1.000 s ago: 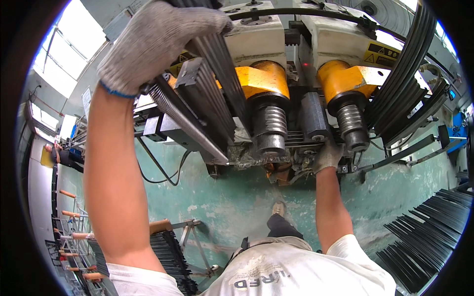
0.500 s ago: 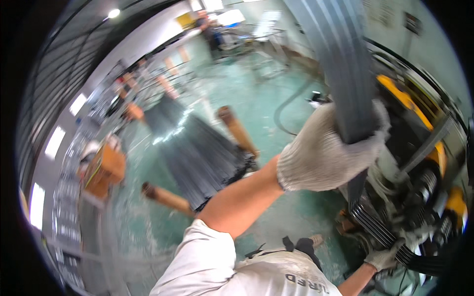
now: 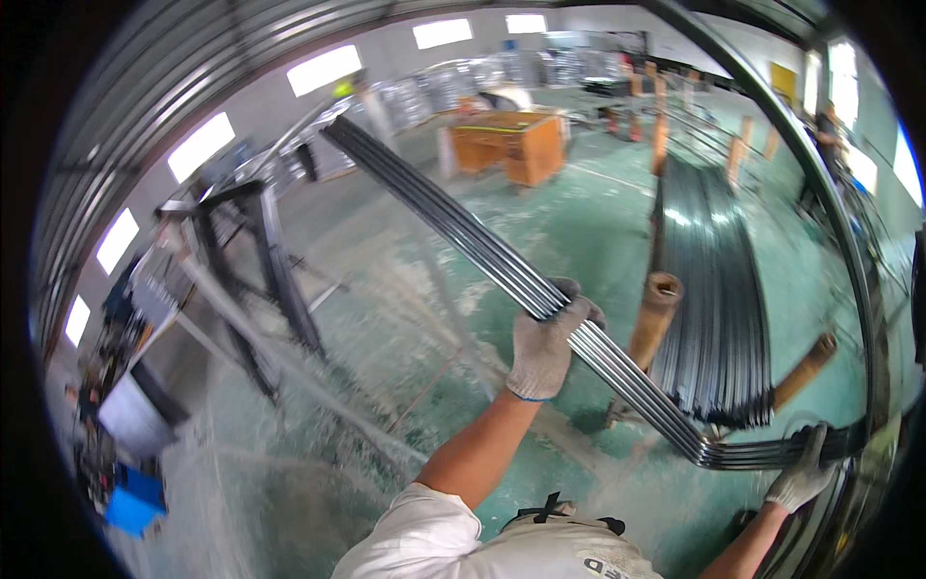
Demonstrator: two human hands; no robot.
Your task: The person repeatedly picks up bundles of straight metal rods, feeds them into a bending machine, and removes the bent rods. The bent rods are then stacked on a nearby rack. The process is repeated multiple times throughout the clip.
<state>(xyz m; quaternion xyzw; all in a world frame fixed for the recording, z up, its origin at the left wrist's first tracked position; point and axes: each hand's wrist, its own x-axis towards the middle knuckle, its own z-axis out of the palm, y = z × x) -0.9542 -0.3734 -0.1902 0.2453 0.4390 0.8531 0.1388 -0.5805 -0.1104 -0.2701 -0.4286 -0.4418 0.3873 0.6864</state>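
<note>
A bundle of several dark, shiny metal tubes [image 3: 641, 388], bent into a U shape, spans the view. One leg slants up to the left; the other curves up along the right side and out at the top. My left hand [image 3: 545, 355], in a pale knitted glove, is closed around the slanting leg near its middle. Lower right, my gloved right hand [image 3: 803, 480] grips the short section between the two bends. Its fingers show in part, wrapped over the tubes. The tubes lie close together, held off the floor in front of me.
Beyond the bundle lies a stack of long dark metal bars [image 3: 714, 289] between upright brown posts [image 3: 656, 314]. An orange-brown desk [image 3: 511, 145] stands at the back. Dark metal frames [image 3: 265, 261] stand left, with a blue box [image 3: 133, 499] lower left. Someone [image 3: 828, 135] is far right.
My view has turned left, away from the yellow and black machine. The bundle's near leg has swung from upright to slanting left. Both hands keep hold of the tubes.
</note>
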